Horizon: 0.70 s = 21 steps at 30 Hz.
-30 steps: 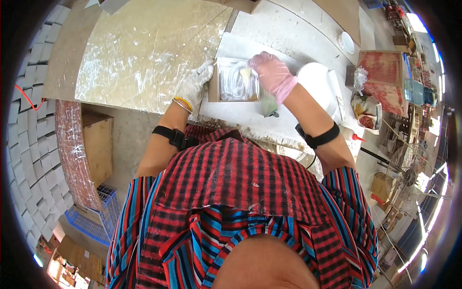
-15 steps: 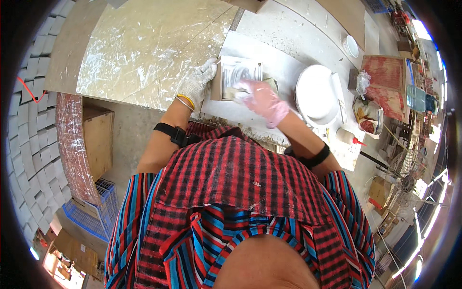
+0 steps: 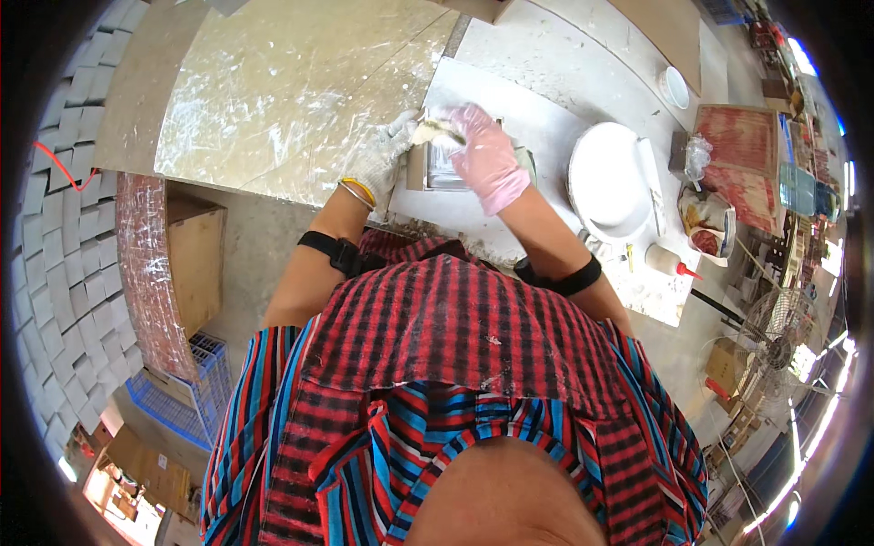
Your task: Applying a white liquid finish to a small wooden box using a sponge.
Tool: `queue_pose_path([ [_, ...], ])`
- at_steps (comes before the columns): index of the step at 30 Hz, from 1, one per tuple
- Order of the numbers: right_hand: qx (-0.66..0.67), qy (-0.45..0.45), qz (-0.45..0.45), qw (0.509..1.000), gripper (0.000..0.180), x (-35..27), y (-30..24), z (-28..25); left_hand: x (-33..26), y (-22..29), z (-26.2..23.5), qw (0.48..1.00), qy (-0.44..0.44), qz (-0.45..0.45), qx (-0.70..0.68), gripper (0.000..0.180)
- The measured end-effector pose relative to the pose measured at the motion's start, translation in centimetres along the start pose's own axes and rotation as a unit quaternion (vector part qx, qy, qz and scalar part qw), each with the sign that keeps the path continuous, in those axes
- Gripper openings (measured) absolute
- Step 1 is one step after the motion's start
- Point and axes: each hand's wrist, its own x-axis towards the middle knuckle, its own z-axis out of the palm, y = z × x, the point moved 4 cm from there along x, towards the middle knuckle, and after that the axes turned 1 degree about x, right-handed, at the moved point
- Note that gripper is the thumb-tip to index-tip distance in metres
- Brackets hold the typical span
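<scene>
A small square panel (image 3: 446, 176) with a brown edge and white-smeared face lies on a white board (image 3: 546, 132). My left hand (image 3: 387, 150), in a whitish glove, is closed against the panel's left edge. My right hand (image 3: 485, 155), in a thin pink glove, reaches over the panel's far part. Pinched in it is a crumpled cream-coloured pad or cloth (image 3: 424, 134), near my left fingertips; its exact kind is unclear. Much of the panel's face is hidden under my right hand. A greenish-grey piece (image 3: 525, 162) shows just right of that hand.
To the right stands a round white dish (image 3: 577, 187) of white material, with a pale strip (image 3: 650, 168) along its edge. A red-tipped bottle (image 3: 663, 259) lies nearer me. Farther off is a white cup (image 3: 674, 87). A paint-scuffed board (image 3: 273, 100) covers the left side.
My right hand has moved away from me and slightly left, carrying the cream pad from the panel's near part to its far left corner. My left hand stays at the panel's edge.
</scene>
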Motion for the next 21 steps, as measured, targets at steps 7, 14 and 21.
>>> queue_pose_path([
  [7, 0.108, -0.189, -0.014, 0.976, 0.038, -2.1, -0.1, -1.0, -1.0, 1.5, 1.9, 0.999, 0.039, -0.020, -0.030, 0.048],
  [14, -0.016, -0.071, -0.075, 0.995, 0.040, -2.5, -1.5, -0.8, -0.8, 1.1, 2.0, 0.994, 0.025, -0.051, -0.092, 0.049],
  [21, -0.319, -0.149, -0.049, 0.935, 0.041, -1.2, 0.9, -3.0, -1.2, 1.8, 1.5, 0.999, 0.039, -0.025, -0.007, 0.048],
])
